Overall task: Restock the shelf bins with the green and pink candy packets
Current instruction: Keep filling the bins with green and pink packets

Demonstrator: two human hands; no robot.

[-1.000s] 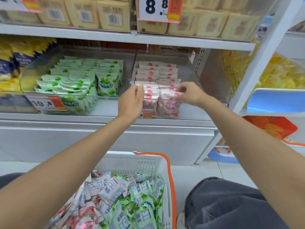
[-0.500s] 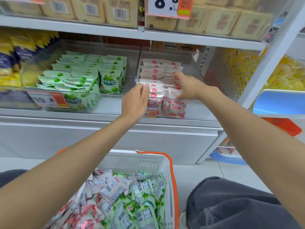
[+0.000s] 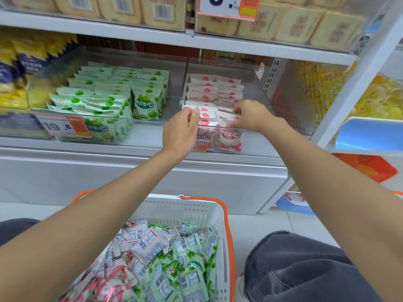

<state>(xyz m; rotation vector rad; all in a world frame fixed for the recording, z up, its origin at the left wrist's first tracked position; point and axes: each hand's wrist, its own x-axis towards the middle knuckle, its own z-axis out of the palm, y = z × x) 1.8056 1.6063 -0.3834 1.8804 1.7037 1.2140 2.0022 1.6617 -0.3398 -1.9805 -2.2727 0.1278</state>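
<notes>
Restocking of the pink bin, seen from above the person's knees. Nearest the viewer, the white basket (image 3: pixel 174 211) holds a loose heap of mixed candy packets (image 3: pixel 157 258), green and pink, so much stock remains to be shelved. Beyond it, both arms reach to the front of the pink bin (image 3: pixel 258 141). The left hand (image 3: pixel 181 129) keeps its place at the front of the left row, fingers curled, thumb and fingertips closed on the top edges of the pink packets (image 3: pixel 213 90) there. The right hand (image 3: pixel 250 115), which half a second ago lay stretched over the rows farther back, has drawn forward to the front of the right row; its fingers now bend down and pinch the packet tops. The step in hand appears to be squaring the front packets upright, not fetching more. To the left, the green bin (image 3: pixel 152 136) holds its green packets (image 3: pixel 122 94) in dense rows, untouched.
</notes>
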